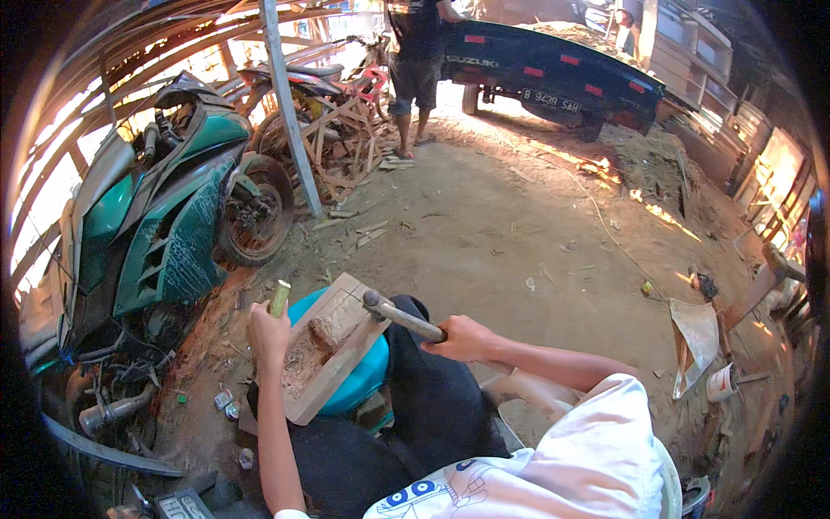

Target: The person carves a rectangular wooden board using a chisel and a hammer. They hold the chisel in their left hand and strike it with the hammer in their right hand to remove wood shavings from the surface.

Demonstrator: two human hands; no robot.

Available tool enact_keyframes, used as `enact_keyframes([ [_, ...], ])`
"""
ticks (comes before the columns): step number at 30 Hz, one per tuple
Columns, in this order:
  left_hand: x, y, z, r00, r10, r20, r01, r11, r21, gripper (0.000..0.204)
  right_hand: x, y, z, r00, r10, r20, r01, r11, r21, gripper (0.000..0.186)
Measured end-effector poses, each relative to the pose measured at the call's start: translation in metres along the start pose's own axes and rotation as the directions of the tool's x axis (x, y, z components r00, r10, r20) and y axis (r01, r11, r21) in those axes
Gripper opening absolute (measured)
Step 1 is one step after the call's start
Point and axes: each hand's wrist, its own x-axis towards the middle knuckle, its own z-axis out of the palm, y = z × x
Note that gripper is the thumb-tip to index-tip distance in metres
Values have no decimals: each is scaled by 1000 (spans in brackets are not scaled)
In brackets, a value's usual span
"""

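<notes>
My left hand [270, 324] is closed round a short pale green cylinder [279, 297], like a tool handle; its lower end is hidden by my fingers. My right hand [458, 337] grips the handle of a hammer [406, 318], whose head is over the right edge of a wooden board [322, 387]. The board has a rough carved patch with pale shavings and a rounded lump of wood, and rests tilted on a turquoise rounded object [367, 368] between my dark-clad legs.
A green motorcycle [173, 242] stands at left; a red one [294, 86] stands behind a post [294, 130]. A person [413, 78] stands beside a dark truck bed [553, 56]. Wood scraps, a cable [596, 208], a sack [692, 342] and a white can [722, 381] lie about.
</notes>
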Motion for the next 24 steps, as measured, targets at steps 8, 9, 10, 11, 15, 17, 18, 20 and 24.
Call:
enact_keyframes([
  [8,42,-70,48,862,-15,507,69,994,-87,34,-1,-14,-6,996,64,61,-69,993,99,47],
  [9,43,-74,35,835,-108,540,196,975,-107,35,7,-15,2,998,19,62,-26,993,114,47],
  [10,43,-61,43,839,-104,533,163,984,-65,35,3,-8,-1,999,10,35,-14,993,116,47],
  [11,44,-50,52,846,-103,523,132,991,-18,35,-1,-2,-4,1000,-3,12,2,993,117,48],
  [15,39,-46,62,848,-135,513,34,979,201,36,-7,-2,-8,1000,-4,25,2,994,105,46],
  [17,41,-64,61,864,-121,489,32,982,187,37,-6,-10,-10,998,26,63,-36,986,163,44],
  [18,36,-55,61,866,-110,487,32,985,167,38,-9,-15,-15,995,58,83,-72,980,185,44],
  [20,30,-51,63,871,-91,482,17,987,157,42,-14,-19,-20,990,95,100,-124,932,340,40],
  [24,28,-40,47,838,-141,527,79,987,138,47,-6,-18,-21,983,107,147,-171,820,546,41],
])
